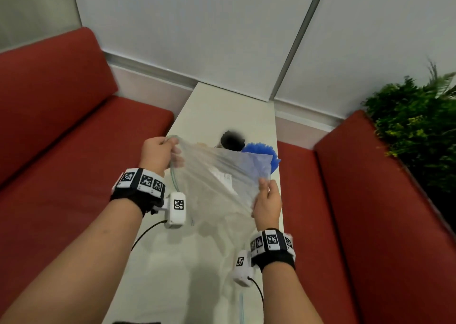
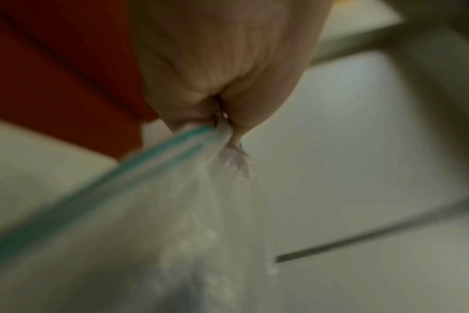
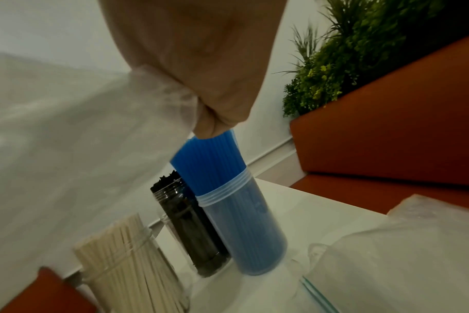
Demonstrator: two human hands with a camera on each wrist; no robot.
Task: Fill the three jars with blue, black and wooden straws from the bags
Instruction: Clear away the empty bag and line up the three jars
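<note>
I hold an empty clear zip bag [image 1: 217, 175] stretched in the air above the white table [image 1: 172, 274]. My left hand [image 1: 160, 154] grips its top corner at the teal zip strip [image 2: 99, 190]. My right hand [image 1: 267, 200] pinches the opposite edge of the bag [image 3: 94, 148]. Beyond the bag stand three jars: one with blue straws [image 3: 244, 211], one with black straws [image 3: 190, 228] and one with wooden straws [image 3: 131, 260]. In the head view only the blue straws [image 1: 261, 151] and black straws [image 1: 232, 139] show past the bag.
Another clear zip bag [image 3: 388, 264] lies flat on the table to the right of the jars. Red sofa cushions [image 1: 61, 151] flank the narrow table on both sides. A green plant [image 1: 414, 126] stands behind the right sofa. White wall panels close the far end.
</note>
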